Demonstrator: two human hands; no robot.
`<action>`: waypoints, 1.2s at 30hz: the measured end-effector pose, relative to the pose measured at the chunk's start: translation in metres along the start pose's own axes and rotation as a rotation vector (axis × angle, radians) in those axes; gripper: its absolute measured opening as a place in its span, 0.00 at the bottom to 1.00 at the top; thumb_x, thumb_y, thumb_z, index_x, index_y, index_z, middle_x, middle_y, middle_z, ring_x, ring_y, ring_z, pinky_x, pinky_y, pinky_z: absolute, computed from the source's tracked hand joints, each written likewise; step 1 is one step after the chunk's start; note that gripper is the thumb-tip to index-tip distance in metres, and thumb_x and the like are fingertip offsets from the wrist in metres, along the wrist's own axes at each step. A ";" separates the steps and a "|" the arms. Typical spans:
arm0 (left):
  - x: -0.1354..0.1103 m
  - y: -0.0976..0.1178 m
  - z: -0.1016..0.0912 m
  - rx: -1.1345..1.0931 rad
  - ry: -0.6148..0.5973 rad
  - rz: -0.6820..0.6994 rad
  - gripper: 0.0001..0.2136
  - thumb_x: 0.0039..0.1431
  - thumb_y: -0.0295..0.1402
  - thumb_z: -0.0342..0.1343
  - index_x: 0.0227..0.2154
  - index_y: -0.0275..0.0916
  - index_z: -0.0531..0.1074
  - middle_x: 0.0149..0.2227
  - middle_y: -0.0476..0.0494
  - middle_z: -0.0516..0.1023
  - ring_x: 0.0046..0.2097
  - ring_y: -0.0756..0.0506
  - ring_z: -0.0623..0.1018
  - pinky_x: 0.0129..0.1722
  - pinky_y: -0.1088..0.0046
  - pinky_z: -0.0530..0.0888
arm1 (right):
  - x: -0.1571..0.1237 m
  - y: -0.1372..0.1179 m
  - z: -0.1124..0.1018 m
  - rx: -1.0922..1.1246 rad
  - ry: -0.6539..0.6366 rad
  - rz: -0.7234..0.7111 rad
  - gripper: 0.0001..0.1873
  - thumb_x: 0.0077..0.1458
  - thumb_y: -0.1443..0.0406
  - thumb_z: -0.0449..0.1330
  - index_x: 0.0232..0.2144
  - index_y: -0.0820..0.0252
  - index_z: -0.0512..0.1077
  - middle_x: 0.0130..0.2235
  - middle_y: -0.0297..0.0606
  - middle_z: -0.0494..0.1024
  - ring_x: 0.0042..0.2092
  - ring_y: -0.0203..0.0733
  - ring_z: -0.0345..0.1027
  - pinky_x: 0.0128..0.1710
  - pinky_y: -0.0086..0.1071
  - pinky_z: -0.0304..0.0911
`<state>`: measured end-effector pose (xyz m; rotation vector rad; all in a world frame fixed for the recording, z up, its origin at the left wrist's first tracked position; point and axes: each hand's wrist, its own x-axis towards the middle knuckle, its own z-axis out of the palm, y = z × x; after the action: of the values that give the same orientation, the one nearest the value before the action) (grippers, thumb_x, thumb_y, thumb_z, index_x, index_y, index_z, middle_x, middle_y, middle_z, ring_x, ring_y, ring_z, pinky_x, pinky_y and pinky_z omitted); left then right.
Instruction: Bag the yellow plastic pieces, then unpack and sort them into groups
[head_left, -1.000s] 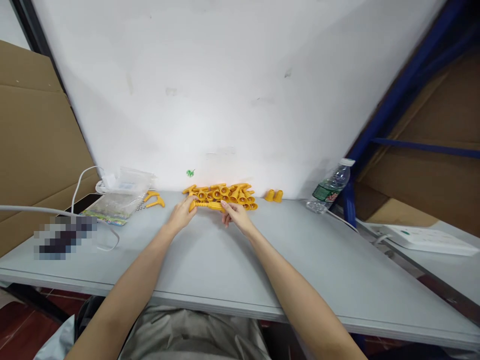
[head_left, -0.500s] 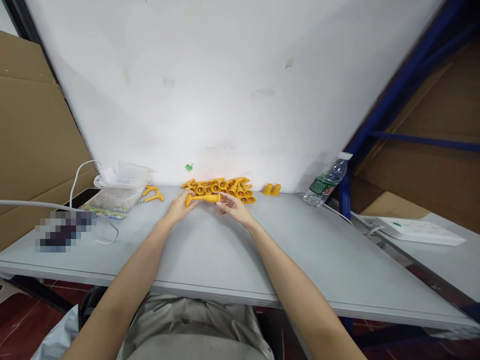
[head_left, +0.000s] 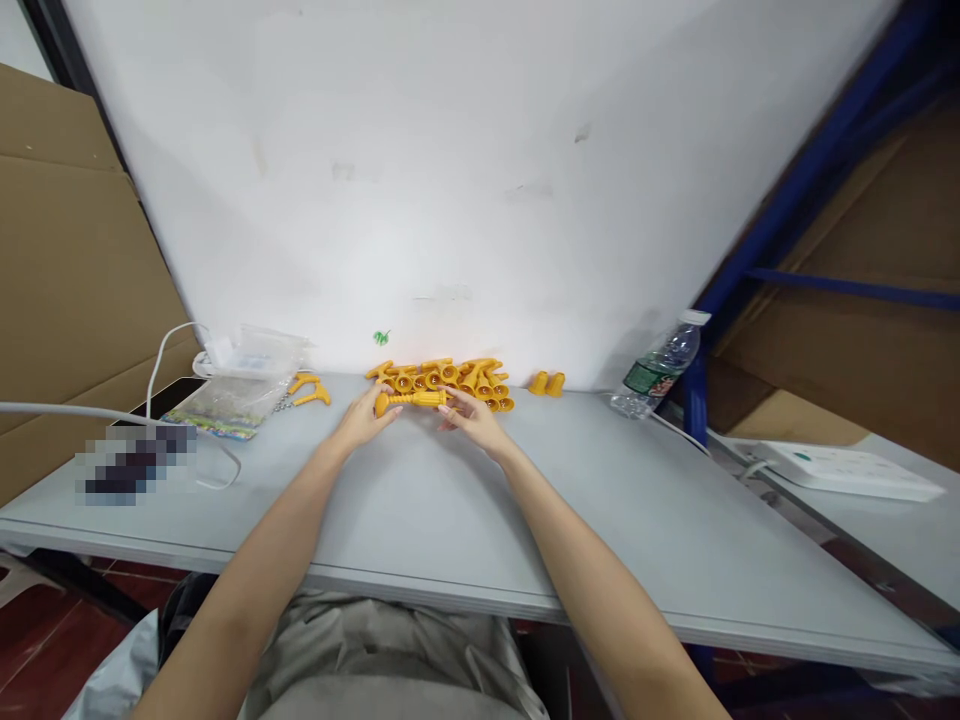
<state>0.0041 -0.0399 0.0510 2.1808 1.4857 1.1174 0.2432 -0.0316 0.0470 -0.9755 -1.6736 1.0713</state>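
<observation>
A yellow plastic piece [head_left: 416, 398] with a ribbed shaft and a rounded knob at its left end lies level between my hands. My left hand [head_left: 364, 416] is closed on the knob end. At the other end, the fingers of my right hand [head_left: 474, 418] pinch the thicker, grooved part. Just behind my hands, a pile of yellow T-handled pieces [head_left: 480, 375] with open cups rests against the white wall. Two yellow cone-shaped caps [head_left: 547, 383] stand to the right of the pile. Yellow curved handles [head_left: 309, 389] lie to its left.
Left on the grey table [head_left: 420, 520] are a clear plastic bag [head_left: 232, 395], a white cable [head_left: 154, 370] and a blurred dark object [head_left: 135, 465]. A plastic bottle [head_left: 660, 368] leans at the right, near a blue frame [head_left: 695, 400]. A white power strip [head_left: 847, 468] lies beyond.
The whole view has shifted slightly, so everything appears a little further right. Both hands keep hold of the same yellow piece, with little visible change in their grip.
</observation>
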 end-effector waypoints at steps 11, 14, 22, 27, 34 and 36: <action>-0.001 0.003 -0.002 -0.022 -0.029 -0.014 0.15 0.56 0.42 0.55 0.43 0.40 0.68 0.29 0.51 0.71 0.28 0.50 0.70 0.34 0.74 0.68 | 0.002 0.003 0.000 0.013 0.017 -0.004 0.32 0.49 0.52 0.65 0.55 0.56 0.69 0.39 0.38 0.78 0.30 0.38 0.74 0.39 0.41 0.73; -0.001 0.004 -0.003 -0.023 -0.023 -0.026 0.15 0.56 0.42 0.55 0.43 0.40 0.68 0.29 0.51 0.71 0.29 0.49 0.70 0.34 0.74 0.68 | 0.003 0.004 -0.001 0.007 0.013 -0.004 0.32 0.49 0.52 0.65 0.55 0.56 0.69 0.38 0.38 0.78 0.30 0.39 0.74 0.39 0.42 0.73; -0.001 -0.002 0.000 -0.044 -0.016 -0.006 0.16 0.56 0.44 0.54 0.43 0.40 0.69 0.25 0.54 0.67 0.27 0.51 0.68 0.32 0.75 0.67 | 0.001 0.000 0.000 -0.001 0.006 0.002 0.33 0.49 0.51 0.65 0.55 0.57 0.70 0.38 0.39 0.78 0.30 0.39 0.74 0.39 0.41 0.73; -0.002 -0.003 0.001 -0.027 -0.032 -0.010 0.15 0.56 0.43 0.54 0.41 0.40 0.69 0.23 0.54 0.63 0.26 0.51 0.65 0.31 0.75 0.66 | -0.001 0.001 -0.001 0.000 -0.002 0.039 0.30 0.50 0.53 0.65 0.54 0.57 0.71 0.38 0.39 0.78 0.30 0.39 0.74 0.38 0.40 0.73; -0.003 -0.005 0.002 -0.021 -0.039 -0.006 0.14 0.56 0.44 0.54 0.41 0.41 0.68 0.24 0.55 0.64 0.25 0.51 0.64 0.29 0.75 0.64 | -0.001 -0.001 -0.001 0.008 -0.007 0.056 0.29 0.51 0.54 0.65 0.54 0.58 0.71 0.37 0.39 0.80 0.30 0.39 0.74 0.39 0.41 0.74; -0.002 -0.005 0.002 -0.025 -0.046 -0.003 0.14 0.57 0.43 0.53 0.41 0.41 0.68 0.24 0.55 0.64 0.25 0.51 0.64 0.29 0.76 0.64 | -0.002 -0.002 -0.001 0.012 -0.012 0.062 0.29 0.51 0.54 0.65 0.54 0.57 0.71 0.37 0.39 0.80 0.31 0.39 0.74 0.39 0.41 0.74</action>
<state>0.0014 -0.0395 0.0458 2.1715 1.4478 1.0716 0.2443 -0.0338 0.0488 -1.0207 -1.6546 1.1286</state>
